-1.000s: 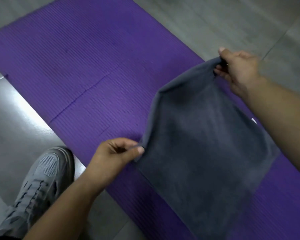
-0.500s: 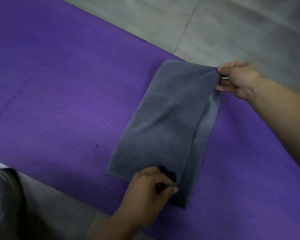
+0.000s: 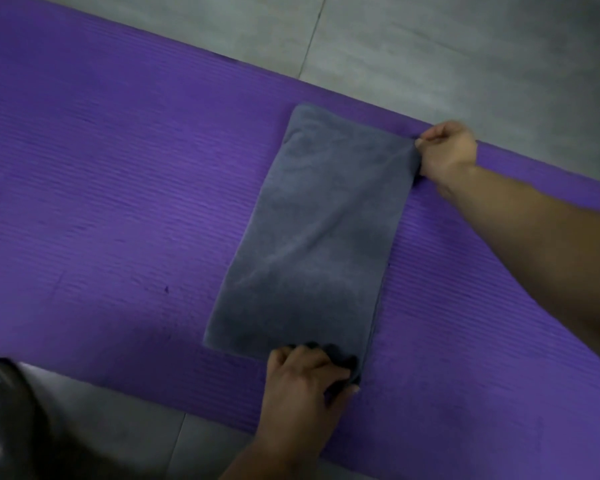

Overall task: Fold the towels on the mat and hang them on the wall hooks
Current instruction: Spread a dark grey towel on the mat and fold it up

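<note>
**Both hands pinching one folded grey towel on the mat**

My left hand (image 3: 305,379) is at the near end of the towel (image 3: 312,237), fingers curled and clamped on its near right corner, fabric bunched dark under the fingertips. My right hand (image 3: 445,152) is at the far end, thumb and fingers closed on the far right corner, cloth pulled into a small pucker there. Hands well apart, one at each end of the same long edge.

Count: two hands, one towel, one mat (image 3: 118,202). The towel is grey, a narrow rectangle, lying flat on the purple ribbed mat and running from near me toward the far mat edge, tilted a bit to the right. A thin second layer edge shows along its right side, so it is doubled over. Its left long edge is free, nobody touching it.

Around: grey tiled floor (image 3: 430,46) beyond the mat and along the near side. A grey shoe (image 3: 4,420) sits at bottom left on the floor, off the mat, blurred. My right forearm crosses above the mat to the right of the towel, not covering it.
</note>
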